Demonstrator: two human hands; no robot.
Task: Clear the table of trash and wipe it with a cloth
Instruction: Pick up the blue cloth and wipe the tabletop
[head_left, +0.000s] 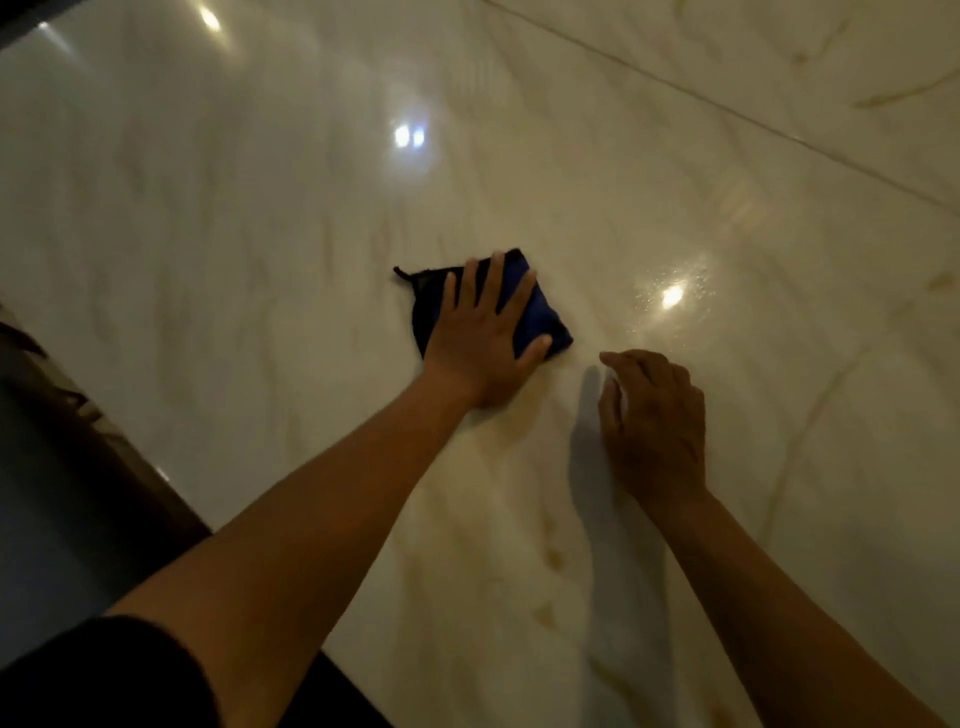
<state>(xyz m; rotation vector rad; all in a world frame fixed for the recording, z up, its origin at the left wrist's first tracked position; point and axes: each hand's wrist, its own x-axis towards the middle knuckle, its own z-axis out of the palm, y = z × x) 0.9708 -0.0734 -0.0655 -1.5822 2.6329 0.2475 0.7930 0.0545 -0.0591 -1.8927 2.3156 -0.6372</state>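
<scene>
We are in the wiping step: the folded dark blue cloth (540, 312) lies flat on the glossy marble table (260, 234), about mid-frame, and we see no trash anywhere on the visible surface, so the clearing part looks done. Our left hand (485, 338) presses the cloth down with a flat palm and straight, spread fingers, gripping nothing, the arm stretched out long from the lower left. A small loop sticks out from the cloth's far left corner. Just right of the cloth, tiny droplets (675, 296) glint around a light reflection; we judge the next move is to slide the cloth that way under steady downward pressure. Our right hand (654, 421) sits near the cloth, apart from it, fingers loosely curled and holding nothing; whether it touches the table we cannot tell.
</scene>
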